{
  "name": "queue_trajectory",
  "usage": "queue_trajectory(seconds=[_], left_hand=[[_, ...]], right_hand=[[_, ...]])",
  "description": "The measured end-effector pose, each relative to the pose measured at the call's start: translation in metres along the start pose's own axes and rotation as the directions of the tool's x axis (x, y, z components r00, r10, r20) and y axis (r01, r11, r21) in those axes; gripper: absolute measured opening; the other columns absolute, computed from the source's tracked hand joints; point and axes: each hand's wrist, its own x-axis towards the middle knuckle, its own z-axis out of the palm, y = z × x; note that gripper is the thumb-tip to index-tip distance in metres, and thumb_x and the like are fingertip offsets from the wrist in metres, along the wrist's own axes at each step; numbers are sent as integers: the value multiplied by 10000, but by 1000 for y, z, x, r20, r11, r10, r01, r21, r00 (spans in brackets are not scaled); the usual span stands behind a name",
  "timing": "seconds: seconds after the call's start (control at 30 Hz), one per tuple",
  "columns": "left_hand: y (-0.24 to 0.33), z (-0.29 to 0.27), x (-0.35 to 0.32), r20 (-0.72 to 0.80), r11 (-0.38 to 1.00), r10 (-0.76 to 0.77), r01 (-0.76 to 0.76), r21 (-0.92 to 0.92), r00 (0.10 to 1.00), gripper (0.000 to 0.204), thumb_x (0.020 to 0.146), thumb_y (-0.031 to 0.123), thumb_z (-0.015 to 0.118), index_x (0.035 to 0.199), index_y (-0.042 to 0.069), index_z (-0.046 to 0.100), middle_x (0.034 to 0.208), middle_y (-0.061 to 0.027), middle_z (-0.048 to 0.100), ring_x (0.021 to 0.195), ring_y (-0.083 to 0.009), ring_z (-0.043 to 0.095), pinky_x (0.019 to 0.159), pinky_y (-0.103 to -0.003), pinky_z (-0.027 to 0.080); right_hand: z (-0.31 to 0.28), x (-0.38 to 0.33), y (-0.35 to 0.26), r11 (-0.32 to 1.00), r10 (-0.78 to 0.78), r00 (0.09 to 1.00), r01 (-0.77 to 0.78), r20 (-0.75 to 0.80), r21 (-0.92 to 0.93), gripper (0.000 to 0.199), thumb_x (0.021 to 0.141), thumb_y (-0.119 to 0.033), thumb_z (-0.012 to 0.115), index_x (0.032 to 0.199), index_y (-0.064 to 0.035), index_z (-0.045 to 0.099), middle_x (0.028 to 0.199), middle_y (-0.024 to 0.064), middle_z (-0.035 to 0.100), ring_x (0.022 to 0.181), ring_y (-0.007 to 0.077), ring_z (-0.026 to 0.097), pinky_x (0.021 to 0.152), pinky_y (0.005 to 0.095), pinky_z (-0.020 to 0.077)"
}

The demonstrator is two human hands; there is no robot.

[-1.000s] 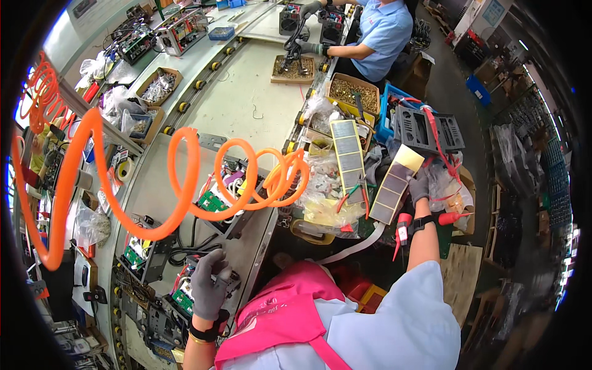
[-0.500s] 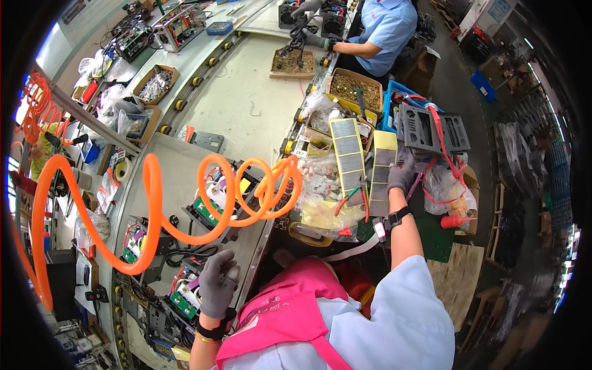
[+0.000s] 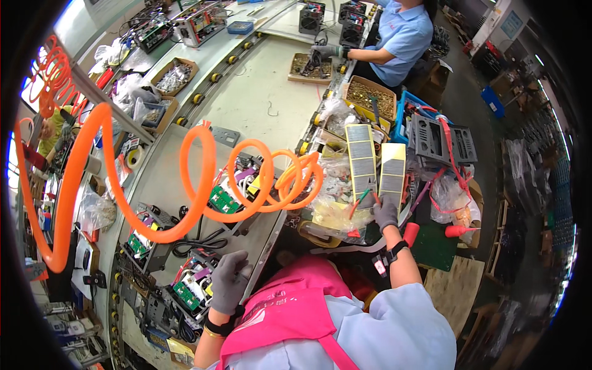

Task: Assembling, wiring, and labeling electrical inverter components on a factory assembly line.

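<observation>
My right hand (image 3: 386,213), in a grey glove, is over the pliers (image 3: 354,210) with red and green handles. Its fingers close around one handle and partly hide it. Beneath the pliers lie a label sheet (image 3: 361,159) with grey strips on yellow backing and clear plastic bags (image 3: 330,213). A second label sheet (image 3: 392,169) is just beyond that hand. My left hand (image 3: 229,282), also gloved in grey, hovers beside an opened device (image 3: 190,290) with a green board and wires. Its fingers are loosely bent and apart, with nothing visible in them.
An orange coiled hose (image 3: 200,179) hangs across the bench in front of me. A screw tray (image 3: 370,98) and grey metal panels (image 3: 441,140) sit at the right. Red bottles (image 3: 456,231) stand near my right arm. A co-worker (image 3: 401,37) handles black cables at the far end.
My right hand has come back and left from beside the label sheets onto the pliers. My left hand stays near the opened device. The view has shifted slightly; the co-worker's cables are lower.
</observation>
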Motion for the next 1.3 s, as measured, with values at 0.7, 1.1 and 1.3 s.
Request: queue_trajectory(seconds=[0.7, 1.1, 1.3], left_hand=[[-10, -5, -35, -21, 998, 7, -6, 63, 1000, 260, 781, 6, 649, 1034, -5, 589, 929, -114, 615, 815, -188, 658, 724, -275, 515], [-20, -13, -66, -89, 993, -87, 94, 75, 992, 268, 784, 18, 664, 1042, 18, 591, 911, -99, 616, 818, -187, 657, 724, -276, 526], [-18, -18, -73, -119, 992, -103, 110, 59, 988, 278, 773, 51, 671, 1039, 42, 591, 897, -112, 617, 791, -221, 640, 699, -307, 516]], right_hand=[[22, 3, -126, 776, -313, 868, 468, 386, -422, 392, 816, -172, 536, 1207, -141, 523, 1310, 199, 435, 927, 360, 623, 759, 448, 509], [58, 25, -135, 804, -174, 935, 316, 307, -504, 326, 886, -137, 447, 1204, -68, 427, 1144, 237, 494, 872, 367, 649, 722, 461, 527], [60, 49, -106, 806, -353, 895, 440, 274, -397, 383, 805, -133, 558, 1174, -70, 481, 978, 245, 611, 832, 413, 626, 709, 438, 516]])
